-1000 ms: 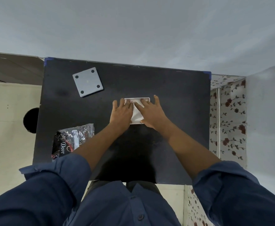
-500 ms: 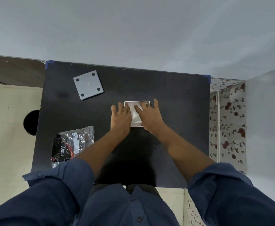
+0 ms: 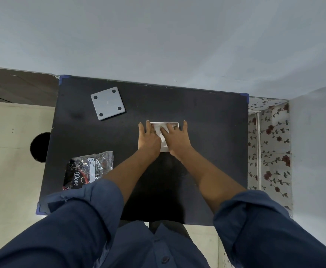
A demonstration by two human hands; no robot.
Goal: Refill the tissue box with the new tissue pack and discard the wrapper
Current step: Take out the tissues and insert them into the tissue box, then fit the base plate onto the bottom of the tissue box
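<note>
Both palms flat, fingers spread: left hand (image 3: 148,139) and right hand (image 3: 176,140) pressing on white tissue box (image 3: 164,126), grasping nothing. Box mostly covered; visible far edge square to table (image 3: 206,132) edge, long axis not determinable. Empty wrapper (image 3: 88,169) lying well apart, near left.

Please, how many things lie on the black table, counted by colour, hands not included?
White: 1, the tissue box
Grey: 1, the square lid
Black printed: 1, the wrapper
Total: 3
</note>
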